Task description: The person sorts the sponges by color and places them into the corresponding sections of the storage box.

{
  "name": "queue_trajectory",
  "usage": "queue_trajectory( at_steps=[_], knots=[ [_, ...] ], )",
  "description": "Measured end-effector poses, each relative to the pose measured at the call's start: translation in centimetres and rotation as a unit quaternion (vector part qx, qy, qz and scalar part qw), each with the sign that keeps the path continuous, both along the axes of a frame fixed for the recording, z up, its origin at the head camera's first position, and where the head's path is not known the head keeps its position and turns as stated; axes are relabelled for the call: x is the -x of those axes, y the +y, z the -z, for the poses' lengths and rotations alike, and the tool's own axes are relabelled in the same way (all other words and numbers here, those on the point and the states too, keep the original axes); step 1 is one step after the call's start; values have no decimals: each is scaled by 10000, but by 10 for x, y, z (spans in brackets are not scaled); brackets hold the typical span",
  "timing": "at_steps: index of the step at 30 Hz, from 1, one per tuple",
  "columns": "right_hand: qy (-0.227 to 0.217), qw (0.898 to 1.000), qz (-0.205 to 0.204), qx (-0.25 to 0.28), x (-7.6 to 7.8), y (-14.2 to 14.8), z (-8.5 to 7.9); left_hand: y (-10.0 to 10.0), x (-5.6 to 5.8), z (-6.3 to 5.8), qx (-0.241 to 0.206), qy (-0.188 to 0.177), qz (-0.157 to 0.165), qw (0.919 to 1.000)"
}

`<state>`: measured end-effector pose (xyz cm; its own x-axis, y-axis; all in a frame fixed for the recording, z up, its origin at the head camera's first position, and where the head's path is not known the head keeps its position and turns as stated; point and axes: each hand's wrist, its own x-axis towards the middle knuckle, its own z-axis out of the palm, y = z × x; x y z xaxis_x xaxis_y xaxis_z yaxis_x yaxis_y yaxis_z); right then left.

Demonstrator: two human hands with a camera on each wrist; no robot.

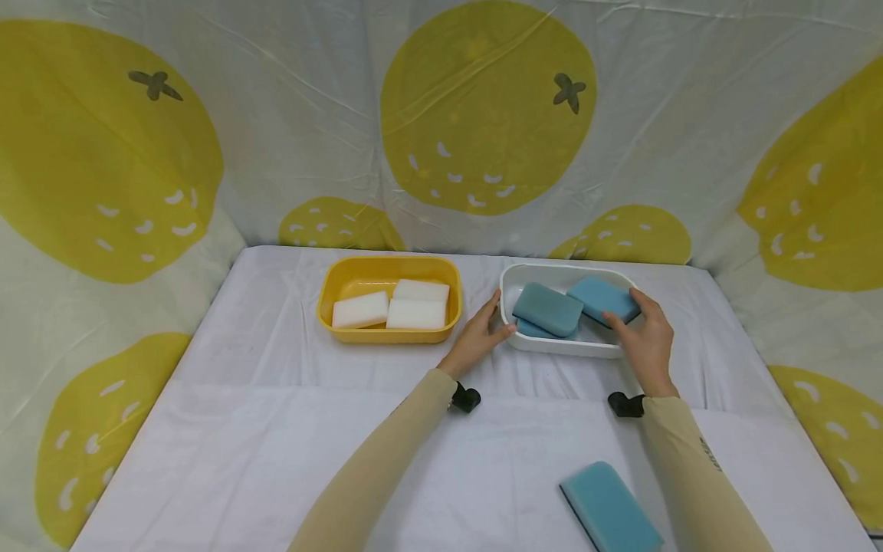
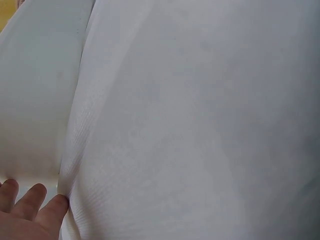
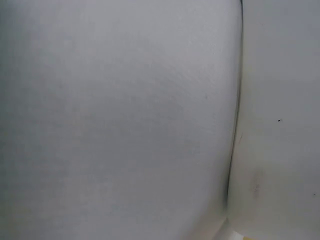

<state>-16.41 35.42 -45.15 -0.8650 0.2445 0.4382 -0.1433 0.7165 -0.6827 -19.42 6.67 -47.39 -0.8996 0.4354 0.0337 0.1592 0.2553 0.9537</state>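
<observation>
In the head view a white tray (image 1: 559,349) holds several blue sponges. My right hand (image 1: 648,337) pinches one light-blue sponge (image 1: 602,297) at the tray's right end, thumb on the near side and fingers on the far side. Left of it, a teal-blue sponge (image 1: 548,308) lies tilted over another blue sponge (image 1: 534,330). My left hand (image 1: 477,336) rests its fingertips against the tray's left end, thumb at the near corner. The left wrist view shows fingers (image 2: 52,212) extended at the tray's side (image 2: 37,100). No part of the right hand appears in the right wrist view.
A yellow tray (image 1: 389,336) with white sponge blocks (image 1: 416,314) stands to the left of the white one. Another blue sponge (image 1: 610,506) lies near the front, beside the right forearm. White cloth (image 1: 241,445) covers the table, and a lemon-print curtain (image 1: 303,115) surrounds its back and sides.
</observation>
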Motion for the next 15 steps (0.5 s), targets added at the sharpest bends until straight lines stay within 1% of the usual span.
queue_trajectory(
  at_steps=[7,15],
  knots=[
    [-12,9990,-243,363,-4,2,-1,0,0,1,-41,-28,18,10000],
    [-130,9983,-324,458,-7,2,-1,-1,0,1,-36,-38,11,10000]
  ],
)
